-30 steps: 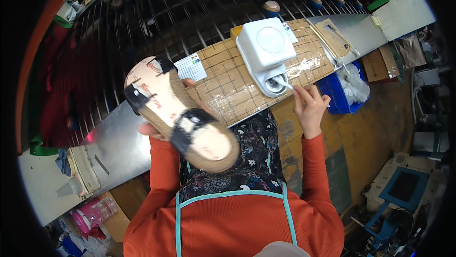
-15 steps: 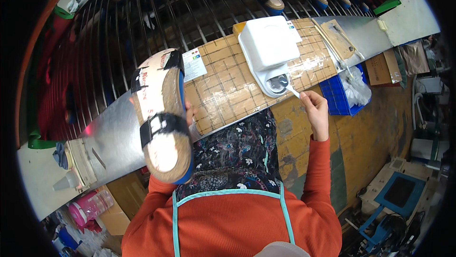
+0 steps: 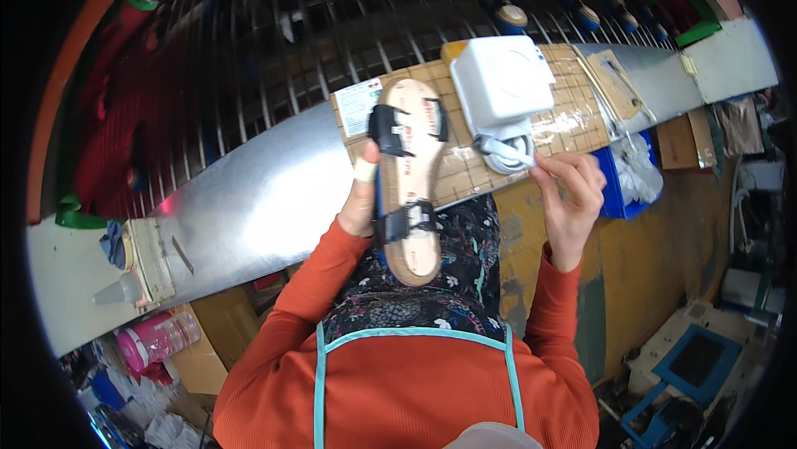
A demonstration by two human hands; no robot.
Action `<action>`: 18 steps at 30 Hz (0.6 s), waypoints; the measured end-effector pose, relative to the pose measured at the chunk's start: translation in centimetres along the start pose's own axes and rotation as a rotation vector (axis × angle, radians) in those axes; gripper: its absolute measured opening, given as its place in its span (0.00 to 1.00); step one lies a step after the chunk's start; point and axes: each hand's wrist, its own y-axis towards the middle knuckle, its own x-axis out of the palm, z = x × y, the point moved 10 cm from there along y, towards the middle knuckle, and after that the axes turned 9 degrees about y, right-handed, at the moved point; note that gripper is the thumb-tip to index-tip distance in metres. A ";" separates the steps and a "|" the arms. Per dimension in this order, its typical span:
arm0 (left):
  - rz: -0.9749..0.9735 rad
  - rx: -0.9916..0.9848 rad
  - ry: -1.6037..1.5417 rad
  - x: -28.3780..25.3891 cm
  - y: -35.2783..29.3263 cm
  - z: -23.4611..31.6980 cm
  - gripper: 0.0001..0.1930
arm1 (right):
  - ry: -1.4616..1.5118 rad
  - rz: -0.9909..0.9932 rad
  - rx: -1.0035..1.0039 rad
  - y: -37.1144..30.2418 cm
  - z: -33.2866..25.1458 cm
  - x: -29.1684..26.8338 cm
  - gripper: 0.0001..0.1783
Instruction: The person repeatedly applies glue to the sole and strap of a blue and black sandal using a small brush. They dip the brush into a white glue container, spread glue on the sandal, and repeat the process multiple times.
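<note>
My left hand, a pale wrap around its thumb, grips a sandal along its left edge. The sandal is held up over the bench edge with its insole facing me. It has black straps at two places, a tan sole edge and some blue at the side. My right hand pinches the end of a small white-handled tool; its working end is blurred, so I cannot tell its kind. That tool lies over the round cup at the front of a white dispenser, which stands on the taped cardboard mat.
Behind the bench runs a rack of metal rollers with more sandals at the far right. A blue basket with clear plastic hangs by the bench's right part. A printed card lies on the mat's left end; a pink bottle stands lower left.
The sandal has moved right and away from me, turning its insole more fully into view. My right hand has shifted slightly right, and the tool now lies across the cup.
</note>
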 end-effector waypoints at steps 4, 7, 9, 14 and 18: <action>-0.024 0.109 0.148 1.0 0.1 2.3 0.45 | 0.127 -0.005 -0.119 1.4 -5.2 1.5 0.12; -0.075 0.166 0.261 0.8 -0.9 3.5 0.45 | 0.289 -0.058 -0.016 0.8 -5.7 3.9 0.13; -0.062 0.184 0.332 0.0 -1.6 3.9 0.45 | 0.401 -0.049 0.078 0.2 -5.1 5.3 0.13; 0.018 0.268 0.456 -1.5 -2.7 4.7 0.43 | 0.412 -0.064 0.083 0.5 -5.2 6.9 0.13; 0.064 0.253 0.485 -2.0 -3.1 5.0 0.47 | 0.401 -0.084 0.064 1.5 -5.7 7.7 0.12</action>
